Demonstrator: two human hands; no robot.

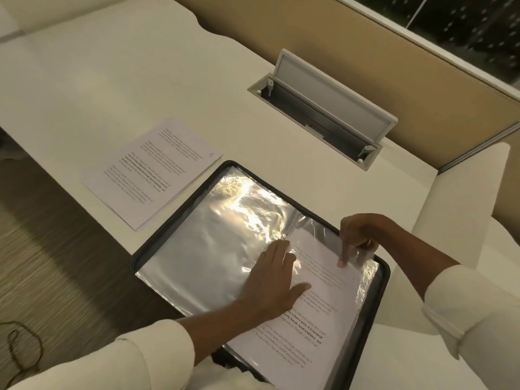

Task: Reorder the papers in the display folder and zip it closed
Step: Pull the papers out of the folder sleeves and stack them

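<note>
One desk [112,80] is seen, the display folder [380,294] open on it, loose papers [152,173] just beside, at left. The filled sleeve [323,299], lying lengthwise away from the person, is pinched at its far end by the right grip [356,232]; the left grip [270,280] is pressed flat.

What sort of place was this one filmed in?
Most likely an office workstation: a pale desk with a flip-up cable hatch set into it, a tan partition screen along its back edge, and carpet on the floor. Printed papers and a display folder fit desk work.
</note>
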